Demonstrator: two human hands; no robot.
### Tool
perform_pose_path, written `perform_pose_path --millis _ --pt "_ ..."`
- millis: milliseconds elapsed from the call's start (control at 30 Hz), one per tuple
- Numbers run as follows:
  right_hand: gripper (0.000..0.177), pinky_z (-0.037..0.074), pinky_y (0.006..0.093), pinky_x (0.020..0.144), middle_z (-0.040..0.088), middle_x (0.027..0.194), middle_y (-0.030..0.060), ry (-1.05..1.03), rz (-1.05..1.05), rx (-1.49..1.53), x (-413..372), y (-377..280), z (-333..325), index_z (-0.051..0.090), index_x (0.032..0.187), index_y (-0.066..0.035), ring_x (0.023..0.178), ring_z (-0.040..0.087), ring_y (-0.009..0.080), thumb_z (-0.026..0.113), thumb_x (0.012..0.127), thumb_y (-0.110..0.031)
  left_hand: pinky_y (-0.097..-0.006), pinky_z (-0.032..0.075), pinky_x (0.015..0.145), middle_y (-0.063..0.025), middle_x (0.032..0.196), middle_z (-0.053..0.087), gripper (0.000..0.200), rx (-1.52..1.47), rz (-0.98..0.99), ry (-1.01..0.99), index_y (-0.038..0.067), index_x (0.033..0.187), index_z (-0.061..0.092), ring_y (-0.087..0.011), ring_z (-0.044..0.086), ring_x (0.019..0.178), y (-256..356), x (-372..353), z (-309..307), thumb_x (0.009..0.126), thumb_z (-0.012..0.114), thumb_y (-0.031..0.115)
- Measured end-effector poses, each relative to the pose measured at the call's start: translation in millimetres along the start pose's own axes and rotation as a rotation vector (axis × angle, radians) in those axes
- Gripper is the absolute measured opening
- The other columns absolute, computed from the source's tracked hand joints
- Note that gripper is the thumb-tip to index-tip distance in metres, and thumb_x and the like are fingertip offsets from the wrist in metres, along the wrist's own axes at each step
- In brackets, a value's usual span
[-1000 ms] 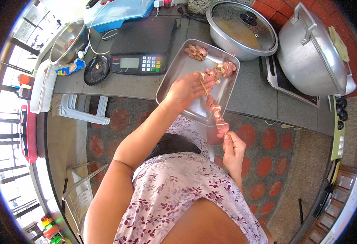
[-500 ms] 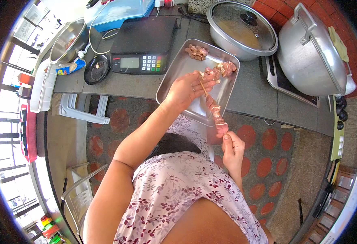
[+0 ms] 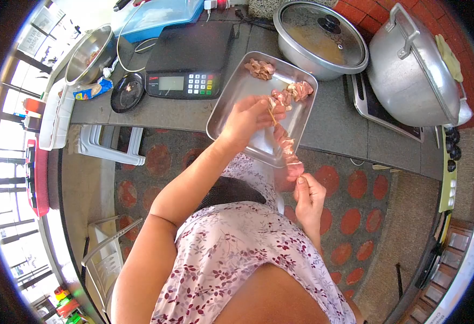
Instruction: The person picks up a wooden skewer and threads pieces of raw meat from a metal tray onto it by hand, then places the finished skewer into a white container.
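Observation:
A skewer of raw meat (image 3: 286,146) slants over the near edge of a metal tray (image 3: 215,116), several pieces threaded along it. At its lower end, my right hand (image 3: 308,194) is closed in a pinch. My left hand (image 3: 245,120), above the tray, has its fingers curled around the bare upper part of the stick; the fingertips are partly hidden. Beyond those fingers, in the tray, are more pieces of raw meat (image 3: 300,90). A separate small heap of meat (image 3: 259,68) lies in the tray's far left corner.
Left of the tray is a black digital scale (image 3: 185,59), with a small black dish (image 3: 128,93) and a steel bowl (image 3: 88,56) farther left. A lidded pot (image 3: 323,40) and a large aluminium pot (image 3: 412,75) stand at right. A white stool (image 3: 113,144) is below the counter.
My left hand has turned over from a flatter, palm-up pose, and its fingers have curled at the stick. My right hand and the skewer have hardly moved.

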State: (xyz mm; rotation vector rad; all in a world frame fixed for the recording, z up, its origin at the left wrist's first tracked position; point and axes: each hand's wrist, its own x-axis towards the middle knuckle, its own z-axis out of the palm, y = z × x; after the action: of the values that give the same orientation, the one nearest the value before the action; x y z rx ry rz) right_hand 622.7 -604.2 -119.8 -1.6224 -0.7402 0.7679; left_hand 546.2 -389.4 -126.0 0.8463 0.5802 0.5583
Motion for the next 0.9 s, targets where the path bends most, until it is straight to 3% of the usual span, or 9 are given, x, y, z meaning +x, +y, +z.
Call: perform_pose_path --millis 233,400,533,800,900 --pt "0.026 0.020 0.0226 0.043 0.035 0.052 -0.0070 -0.013 -0.049 0.039 3 10 1 0.061 0.083 0.001 0.046 0.026 0.0019 0.045 0.097 -0.014 -0.0391 0.049 0.090 -0.0185 0.112 0.061 0.029 -0.083 -0.045 -0.008 -0.001 0.112 0.053 -0.0288 0.061 0.105 -1 -2 3 0.098 0.043 0.023" --pt "0.027 0.019 0.0228 0.042 0.035 0.051 -0.0063 -0.027 -0.060 0.092 4 16 0 0.060 0.083 0.002 0.045 0.026 0.0019 0.044 0.097 -0.014 -0.0402 0.050 0.088 -0.0231 0.111 0.061 0.033 -0.153 -0.079 -0.018 -0.006 0.110 0.052 -0.0314 0.062 0.103 6 -3 2 0.099 0.040 0.023" --pt "0.028 0.019 0.0227 0.042 0.036 0.051 -0.0057 -0.074 -0.002 0.154 2 14 -3 0.060 0.082 0.003 0.044 0.026 0.0022 0.044 0.097 -0.014 -0.0383 0.052 0.085 -0.0245 0.109 0.061 0.034 -0.092 -0.004 0.000 -0.007 0.107 0.053 -0.0322 0.063 0.100 11 -4 5 0.099 0.039 0.024" --pt "0.026 0.020 0.0230 0.041 0.035 0.051 -0.0048 -0.101 0.026 0.244 3 19 -2 0.059 0.085 0.004 0.043 0.027 0.0035 0.045 0.097 -0.015 -0.0298 0.055 0.075 -0.0178 0.100 0.066 0.030 0.052 0.038 0.033 0.004 0.096 0.056 -0.0239 0.067 0.092 10 -7 8 0.098 0.045 0.031" --pt "0.025 0.020 0.0231 0.044 0.035 0.054 -0.0075 -0.106 0.071 0.292 4 19 -1 0.062 0.085 0.000 0.048 0.026 0.0028 0.047 0.097 -0.016 -0.0288 0.055 0.074 -0.0148 0.097 0.067 0.028 0.067 0.055 0.037 0.005 0.094 0.056 -0.0218 0.067 0.092 12 -9 11 0.097 0.046 0.031"
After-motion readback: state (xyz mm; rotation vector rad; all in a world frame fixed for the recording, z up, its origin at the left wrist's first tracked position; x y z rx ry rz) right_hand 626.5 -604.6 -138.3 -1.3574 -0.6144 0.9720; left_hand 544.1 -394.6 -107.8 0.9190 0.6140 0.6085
